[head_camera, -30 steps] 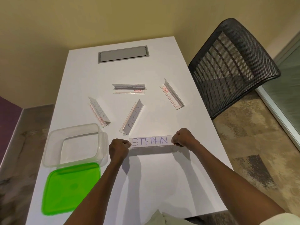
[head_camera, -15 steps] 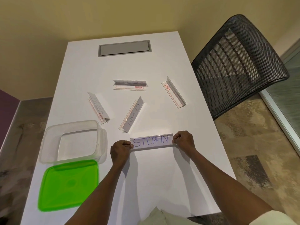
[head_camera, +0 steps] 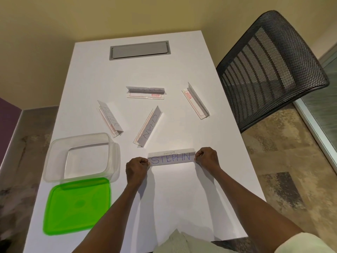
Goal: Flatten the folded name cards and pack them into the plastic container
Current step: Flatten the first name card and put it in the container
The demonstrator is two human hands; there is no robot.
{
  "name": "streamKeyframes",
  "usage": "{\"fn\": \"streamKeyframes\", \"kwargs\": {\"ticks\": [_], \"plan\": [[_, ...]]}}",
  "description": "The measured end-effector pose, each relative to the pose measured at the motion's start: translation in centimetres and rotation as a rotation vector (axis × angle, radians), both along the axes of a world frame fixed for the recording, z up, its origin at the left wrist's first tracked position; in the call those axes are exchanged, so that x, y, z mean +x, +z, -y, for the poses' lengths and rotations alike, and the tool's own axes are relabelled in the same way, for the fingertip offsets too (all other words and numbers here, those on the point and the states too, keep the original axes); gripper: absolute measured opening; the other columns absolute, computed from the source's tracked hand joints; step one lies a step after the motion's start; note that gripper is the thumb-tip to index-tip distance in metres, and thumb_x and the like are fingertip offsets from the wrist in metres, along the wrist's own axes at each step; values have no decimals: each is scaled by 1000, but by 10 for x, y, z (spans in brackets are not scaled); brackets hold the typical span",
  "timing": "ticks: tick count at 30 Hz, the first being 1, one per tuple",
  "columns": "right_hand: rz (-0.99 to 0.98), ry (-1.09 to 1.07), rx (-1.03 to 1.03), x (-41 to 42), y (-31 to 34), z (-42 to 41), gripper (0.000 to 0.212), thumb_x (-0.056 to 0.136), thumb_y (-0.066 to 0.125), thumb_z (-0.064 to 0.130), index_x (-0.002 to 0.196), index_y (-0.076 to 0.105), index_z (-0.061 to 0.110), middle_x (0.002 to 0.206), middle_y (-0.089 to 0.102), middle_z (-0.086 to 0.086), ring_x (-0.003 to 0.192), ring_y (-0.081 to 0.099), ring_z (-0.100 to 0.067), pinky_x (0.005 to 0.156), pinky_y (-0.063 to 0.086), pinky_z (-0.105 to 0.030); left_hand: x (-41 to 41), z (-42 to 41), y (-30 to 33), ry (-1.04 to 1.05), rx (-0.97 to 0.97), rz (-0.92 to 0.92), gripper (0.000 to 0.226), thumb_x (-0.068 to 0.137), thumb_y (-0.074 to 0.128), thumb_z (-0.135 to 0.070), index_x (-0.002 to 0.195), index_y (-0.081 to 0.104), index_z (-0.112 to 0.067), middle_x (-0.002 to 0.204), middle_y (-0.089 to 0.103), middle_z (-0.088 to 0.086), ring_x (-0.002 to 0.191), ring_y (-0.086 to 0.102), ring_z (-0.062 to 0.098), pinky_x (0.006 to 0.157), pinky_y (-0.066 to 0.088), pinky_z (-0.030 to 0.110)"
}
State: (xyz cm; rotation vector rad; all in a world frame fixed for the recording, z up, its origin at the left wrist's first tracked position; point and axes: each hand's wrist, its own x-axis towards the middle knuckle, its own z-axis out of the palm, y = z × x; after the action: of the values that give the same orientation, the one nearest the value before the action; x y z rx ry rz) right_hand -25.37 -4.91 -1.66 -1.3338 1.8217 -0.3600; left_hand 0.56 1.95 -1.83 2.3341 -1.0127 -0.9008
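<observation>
A white desk (head_camera: 182, 207) by a mesh chair (head_camera: 273, 61) carries an empty plastic container (head_camera: 54, 161) beside its green lid (head_camera: 76, 205). Both hands, left (head_camera: 136, 168) and right (head_camera: 207, 158), keep a pinching grip on the STEPHN card (head_camera: 171, 158), whose back flap now shows, so flattening has begun; four cards remain folded.

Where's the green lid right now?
In the head view, the green lid lies flat at the table's near left corner, just in front of the clear plastic container, left of the left hand.
</observation>
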Motion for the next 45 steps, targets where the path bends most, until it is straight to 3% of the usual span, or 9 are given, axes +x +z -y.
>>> {"fn": "streamKeyframes", "kwargs": {"ticks": [5, 8, 13, 21, 26, 29, 35, 39, 45], "plan": [[-43, -5, -33, -5, -5, 1, 22, 73, 47, -5, 76, 67, 4, 85, 71, -9, 81, 65, -28, 68, 54, -34, 1, -2, 0, -45, -43, 104, 14, 80, 69, -15, 92, 74, -11, 95, 74, 9, 94, 66, 29, 76, 44, 26], [-102, 40, -137, -11, -4, 1, 17, 77, 54, 4, 91, 64, 8, 96, 66, -6, 89, 60, -24, 73, 48, -31, 4, -8, 1, -156, -142, 131, 31, 82, 65, -8, 113, 66, -12, 112, 68, 7, 104, 62, 29, 86, 49, 32], [-271, 459, -464, -19, 3, 6, 29, 84, 60, 12, 114, 61, 9, 114, 63, -6, 101, 56, -29, 78, 50, -39, 11, -12, -1, -579, -283, 372, 56, 69, 77, 2, 122, 60, -3, 117, 66, 14, 99, 60, 37, 80, 53, 41], [-456, 808, -423, -17, -4, 13, 50, 76, 69, 12, 125, 58, 8, 127, 62, -4, 107, 54, -33, 78, 41, -38, 16, 0, 1, -667, -290, 361, 61, 57, 83, 6, 115, 65, 1, 97, 72, 19, 86, 64, 38, 65, 57, 41], [-489, 853, -387, -11, -8, 16, 51, 83, 62, 16, 132, 51, 12, 134, 56, 2, 115, 49, -27, 82, 37, -35, 17, 7, -2, -672, -234, 353, 60, 61, 83, -1, 118, 64, -2, 103, 70, 20, 95, 63, 38, 72, 56, 44], [-483, 850, -371, -7, -9, 18, 46, 83, 61, 16, 128, 55, 12, 128, 60, 1, 112, 50, -28, 80, 38, -36, 16, 9, -2, -650, -182, 331, 60, 66, 83, -8, 122, 63, -7, 105, 69, 19, 102, 60, 36, 79, 53, 43], [-409, 834, -421, -7, -7, 15, 44, 77, 66, 8, 121, 61, 6, 119, 65, -6, 108, 56, -31, 79, 40, -37, 14, 9, -2, -662, -204, 330, 42, 65, 83, -2, 105, 71, -3, 84, 69, 21, 83, 66, 38, 67, 56, 43], [-437, 849, -454, -7, -4, 15, 36, 79, 61, 8, 114, 63, 8, 108, 68, -4, 99, 55, -30, 74, 41, -38, 13, 15, 2, -623, -163, 332, 32, 75, 74, -7, 106, 71, -9, 84, 70, 18, 90, 63, 34, 73, 53, 42], [-389, 825, -598, -5, 6, 12, 35, 49, 82, -7, 80, 71, 1, 63, 66, -11, 58, 62, -32, 47, 48, -33, 15, 19, 6, -639, -123, 343, 21, 81, 65, -15, 100, 72, -12, 82, 69, 17, 85, 61, 33, 73, 52, 39]]}}
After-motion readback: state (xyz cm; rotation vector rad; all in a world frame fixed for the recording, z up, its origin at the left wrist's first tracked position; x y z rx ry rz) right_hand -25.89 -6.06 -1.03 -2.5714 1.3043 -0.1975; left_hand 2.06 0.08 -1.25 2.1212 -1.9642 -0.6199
